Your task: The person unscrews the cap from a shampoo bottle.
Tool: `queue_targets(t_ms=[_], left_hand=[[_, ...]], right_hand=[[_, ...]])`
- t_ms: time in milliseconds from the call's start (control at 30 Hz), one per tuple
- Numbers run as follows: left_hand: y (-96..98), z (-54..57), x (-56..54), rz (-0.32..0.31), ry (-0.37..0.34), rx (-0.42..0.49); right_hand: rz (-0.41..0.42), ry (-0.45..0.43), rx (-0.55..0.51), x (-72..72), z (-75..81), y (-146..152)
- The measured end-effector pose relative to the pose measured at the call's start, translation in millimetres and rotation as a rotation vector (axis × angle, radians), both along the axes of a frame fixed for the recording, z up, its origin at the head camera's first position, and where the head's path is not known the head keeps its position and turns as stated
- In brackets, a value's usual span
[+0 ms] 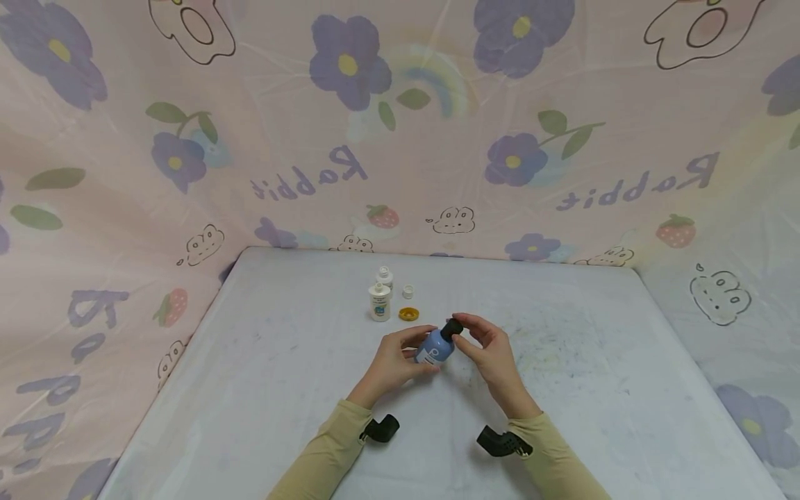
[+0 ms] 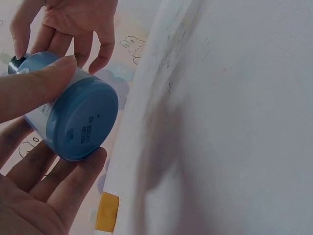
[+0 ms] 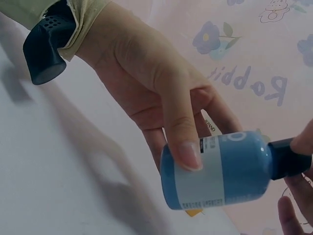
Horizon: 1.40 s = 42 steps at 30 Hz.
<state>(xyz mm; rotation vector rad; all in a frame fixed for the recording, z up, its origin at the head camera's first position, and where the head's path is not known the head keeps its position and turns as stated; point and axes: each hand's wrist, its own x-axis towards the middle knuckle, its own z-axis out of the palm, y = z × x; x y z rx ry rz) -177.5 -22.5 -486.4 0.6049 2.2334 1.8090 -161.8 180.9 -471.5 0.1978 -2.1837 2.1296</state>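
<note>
A blue bottle [image 1: 432, 348] with a pale label is tilted, its black cap [image 1: 452, 328] pointing up and to the right. My left hand [image 1: 392, 362] grips the bottle's body, thumb on one side and fingers on the other. At the black cap, my right hand [image 1: 492, 353] pinches it between thumb and fingers. The bottle's round base [image 2: 85, 120], with small printed text, faces the left wrist camera. In the right wrist view, the left thumb [image 3: 188, 154] presses on the label. The bottle is held above the white table [image 1: 300, 389].
Beyond the hands stand two white bottles, one [image 1: 379, 305] in front of the other [image 1: 385, 276]. A small white cap [image 1: 408, 292] and a yellow ring-like cap [image 1: 409, 314] lie to their right. Patterned cloth [image 1: 425, 160] rises behind the table and at both sides.
</note>
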Motion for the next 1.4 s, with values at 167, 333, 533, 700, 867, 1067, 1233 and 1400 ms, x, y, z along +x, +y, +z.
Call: queue_targets(t_ms=[167,333,533,700,867,1067,1233,1400], left_hand=[[-0.4,-10.8,-4.4,0.007,0.010,-0.008],[-1.1,-10.6,-3.8,0.004,0.031,-0.003],[-0.6,-11.6,-4.5,0.006,0.033,0.001],[-0.3,-11.2,-4.5,0.008,0.034,0.006],[-0.4,-10.3,-3.8,0.009,0.029,-0.003],[0.0,-10.0,-4.1,0.002,0.038,-0.007],[0.2,-10.0,-4.3,0.005,0.040,-0.011],[-0.1,-10.6,-4.7,0.002,0.037,-0.008]], right_hand=[[0.005,0.004,-0.025,0.1,-0.7,-0.9],[-0.072,-0.041,-0.003,0.5,-0.6,-4.4],[-0.147,-0.078,-0.019,0.0,-3.4,-8.5],[-0.180,-0.056,-0.040,-0.2,-5.3,-11.4],[-0.188,-0.038,-0.033,0.7,-5.6,-13.7],[-0.186,-0.035,-0.024,-0.1,-4.7,-14.4],[-0.174,-0.055,-0.017,-0.9,-1.4,-14.3],[-0.155,-0.066,0.004,3.9,11.0,-16.0]])
